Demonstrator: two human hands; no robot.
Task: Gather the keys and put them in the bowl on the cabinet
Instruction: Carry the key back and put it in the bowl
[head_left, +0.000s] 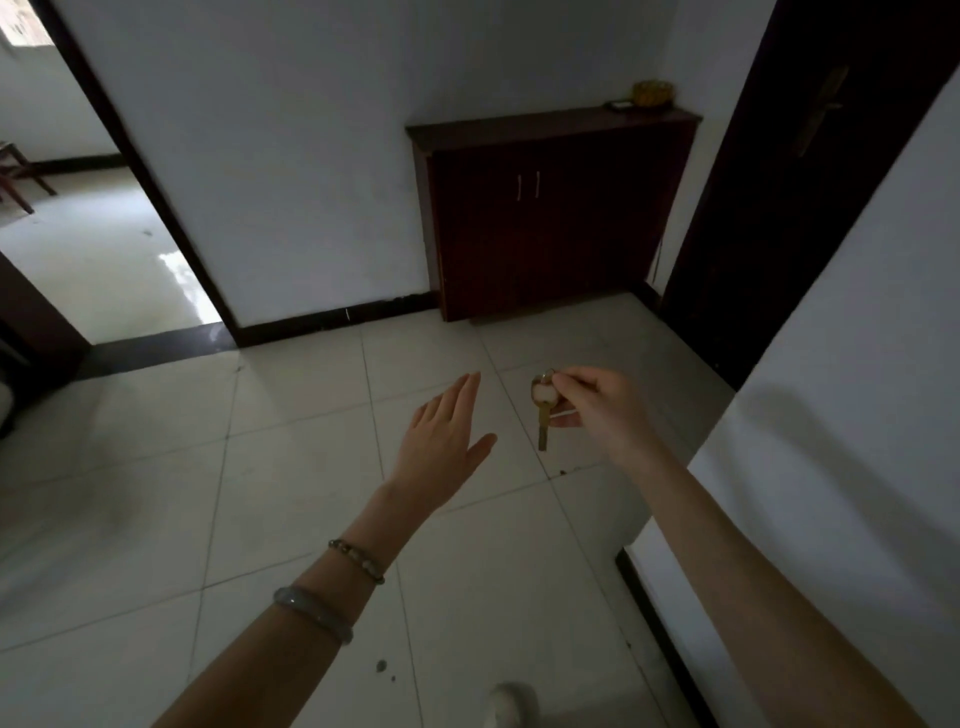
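Note:
My right hand pinches a ring of brass keys with a pale round fob, and one key hangs down from it above the tiled floor. My left hand is held flat beside it, fingers extended, holding nothing. Ahead against the wall stands a dark red wooden cabinet with two doors. On its top at the right end sits a yellowish bowl, small and dim, with a small flat dish next to it. What the bowl holds cannot be made out.
A dark door with a brass handle stands right of the cabinet. A white wall corner juts out at my right. A doorway opens to a brighter room on the left. A white shoe tip shows below.

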